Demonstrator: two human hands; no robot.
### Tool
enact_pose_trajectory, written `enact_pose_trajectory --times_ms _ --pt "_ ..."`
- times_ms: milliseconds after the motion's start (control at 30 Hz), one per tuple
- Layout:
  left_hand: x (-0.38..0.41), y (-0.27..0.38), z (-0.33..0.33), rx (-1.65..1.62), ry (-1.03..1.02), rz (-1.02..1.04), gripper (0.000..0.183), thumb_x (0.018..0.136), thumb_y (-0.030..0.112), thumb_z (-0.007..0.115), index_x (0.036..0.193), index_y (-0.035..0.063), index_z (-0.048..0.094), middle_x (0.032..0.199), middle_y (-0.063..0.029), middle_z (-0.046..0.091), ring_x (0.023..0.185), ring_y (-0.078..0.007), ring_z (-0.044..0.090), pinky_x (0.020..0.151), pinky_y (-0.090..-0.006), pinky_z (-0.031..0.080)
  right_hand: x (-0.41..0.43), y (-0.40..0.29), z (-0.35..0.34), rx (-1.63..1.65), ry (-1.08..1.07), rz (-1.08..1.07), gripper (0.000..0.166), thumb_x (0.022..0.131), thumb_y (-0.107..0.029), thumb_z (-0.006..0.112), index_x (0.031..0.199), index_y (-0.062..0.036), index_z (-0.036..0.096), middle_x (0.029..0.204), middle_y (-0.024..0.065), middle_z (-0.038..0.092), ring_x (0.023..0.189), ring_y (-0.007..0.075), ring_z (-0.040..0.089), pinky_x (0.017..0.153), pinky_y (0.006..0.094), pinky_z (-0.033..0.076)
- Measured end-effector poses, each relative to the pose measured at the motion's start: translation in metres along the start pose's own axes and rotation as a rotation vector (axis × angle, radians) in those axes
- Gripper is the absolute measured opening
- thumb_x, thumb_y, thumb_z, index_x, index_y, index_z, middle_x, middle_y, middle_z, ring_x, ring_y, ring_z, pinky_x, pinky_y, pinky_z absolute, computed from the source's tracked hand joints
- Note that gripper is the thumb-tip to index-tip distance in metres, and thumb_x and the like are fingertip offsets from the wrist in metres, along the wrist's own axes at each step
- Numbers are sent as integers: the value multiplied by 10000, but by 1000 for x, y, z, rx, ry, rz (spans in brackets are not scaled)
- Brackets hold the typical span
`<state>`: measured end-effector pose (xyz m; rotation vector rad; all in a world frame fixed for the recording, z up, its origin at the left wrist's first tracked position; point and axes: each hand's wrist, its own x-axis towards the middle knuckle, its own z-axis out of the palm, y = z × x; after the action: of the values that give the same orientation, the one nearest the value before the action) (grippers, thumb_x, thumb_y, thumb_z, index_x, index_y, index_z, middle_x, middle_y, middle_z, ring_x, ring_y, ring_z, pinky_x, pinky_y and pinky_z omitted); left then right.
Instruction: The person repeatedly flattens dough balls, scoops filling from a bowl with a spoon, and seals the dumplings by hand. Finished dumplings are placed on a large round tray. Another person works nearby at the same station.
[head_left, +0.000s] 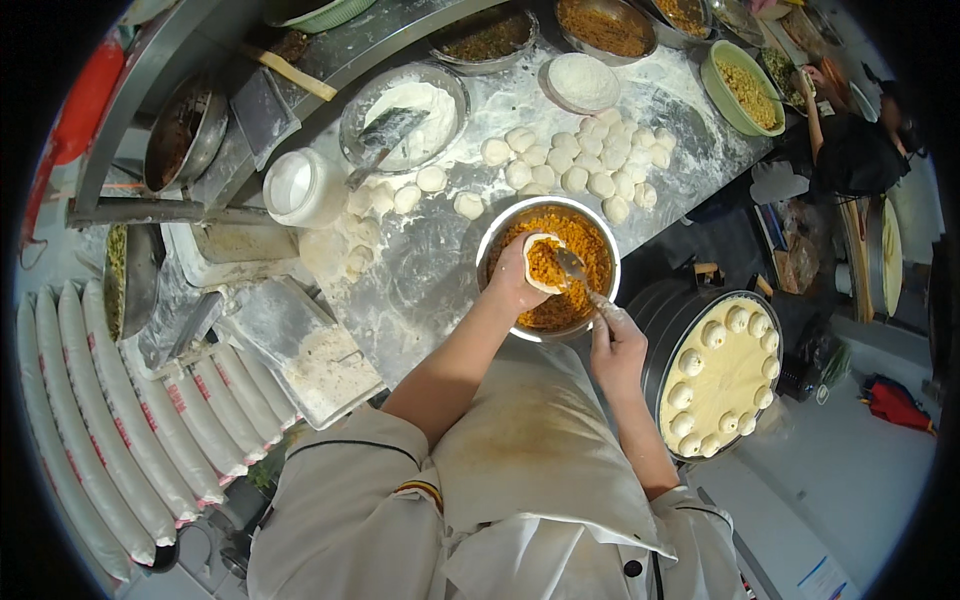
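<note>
Over a steel bowl (616, 259) of orange, crumbly filling, my left hand (514, 281) cups a round dough wrapper (534, 279) with filling heaped in it. My right hand (619, 341) grips a metal spoon (572, 264), its bowl end at the filling in the wrapper. Many small floured dough pieces (575, 180) lie on the steel worktop beyond the bowl. To the right, a round steamer (724, 360) lined with a pale cloth carries filled buns (691, 363) around its edge.
A flour bowl (463, 112) with a scraper, a white tub (296, 187) and a flour heap (583, 81) stand on the worktop. Filling bowls line its far side, a green basin (711, 86) among them. Flour sacks (135, 420) lie at left. Another person (855, 154) works at upper right.
</note>
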<state>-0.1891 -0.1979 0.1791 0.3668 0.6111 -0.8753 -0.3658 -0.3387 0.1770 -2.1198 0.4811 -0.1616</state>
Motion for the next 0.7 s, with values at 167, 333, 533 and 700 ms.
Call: enact_pose_trajectory --times_ms 167,333,533,700 --pt "1 8 -2 17 14 -12 277 997 312 628 1114 68 688 1046 -105 733 974 -315 701 862 -497 590 -9 -2 -19 721 -258 627 198 1052 -147 607 1036 -15 753 671 -41 528 541 47 446 512 236 359" --pt "-9 24 -13 -18 68 65 272 1025 320 588 1082 72 686 990 -117 736 913 -329 706 877 -517 587 18 -18 -23 110 -205 501 203 1034 -118 605 1139 -17 747 707 -17 569 548 102 527 526 280 456" --pt "-31 7 -9 -133 35 154 280 1071 305 502 1151 70 632 1039 -121 706 962 -326 690 885 -531 586 54 -70 -3 244 -288 272 259 932 -84 682 1164 4 755 988 179 773 901 241 744 851 346 566" --pt "-45 -8 5 -151 66 286 277 1070 311 501 1131 72 626 1029 -108 702 962 -316 691 864 -507 591 45 -109 -14 194 -229 244 257 935 -69 670 1164 23 741 980 161 772 878 207 735 845 346 570"
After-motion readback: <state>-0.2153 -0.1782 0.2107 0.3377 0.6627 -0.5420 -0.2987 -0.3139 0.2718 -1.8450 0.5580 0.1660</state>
